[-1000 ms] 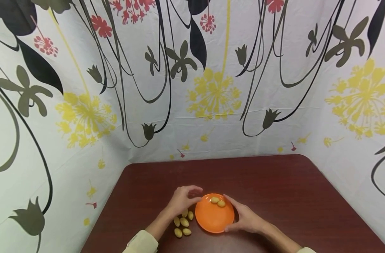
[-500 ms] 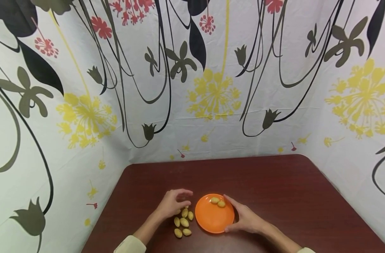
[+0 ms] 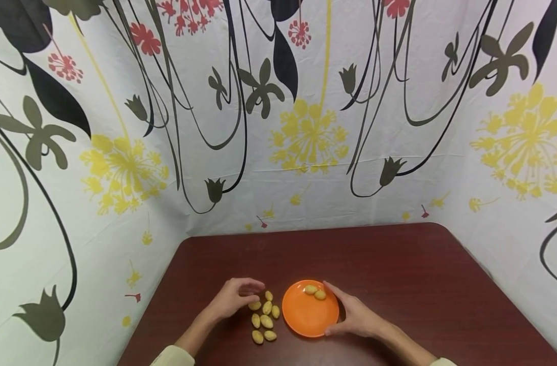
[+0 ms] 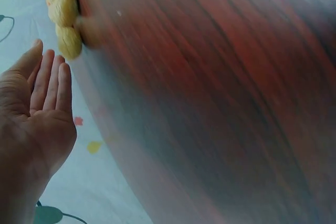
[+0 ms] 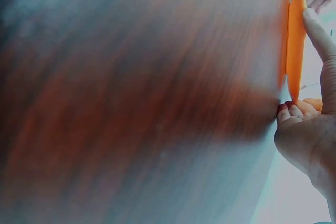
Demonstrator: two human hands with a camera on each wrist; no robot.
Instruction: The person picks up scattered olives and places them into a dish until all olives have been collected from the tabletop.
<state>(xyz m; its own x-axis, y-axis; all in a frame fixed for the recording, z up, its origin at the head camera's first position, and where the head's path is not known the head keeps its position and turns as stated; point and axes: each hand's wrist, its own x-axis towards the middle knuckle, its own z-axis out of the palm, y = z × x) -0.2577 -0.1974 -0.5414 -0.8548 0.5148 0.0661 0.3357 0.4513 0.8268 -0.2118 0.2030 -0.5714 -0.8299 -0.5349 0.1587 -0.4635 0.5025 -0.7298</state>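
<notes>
I find the left hand (image 3: 235, 300) part-open, apparently gripping nothing, beside yellow pieces (image 3: 267, 321) on the table (image 3: 397, 269); two lie on the plate (image 3: 308, 317). The right hand (image 3: 357, 316), spread, holds its rim. Pieces look light, firm; I'd pinch mid-length.

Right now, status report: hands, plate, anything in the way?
Left hand beside loose yellow pieces, contact unclear. Right hand holds orange plate. Two yellow pieces on it. Loose ones lie between left hand and plate.
</notes>
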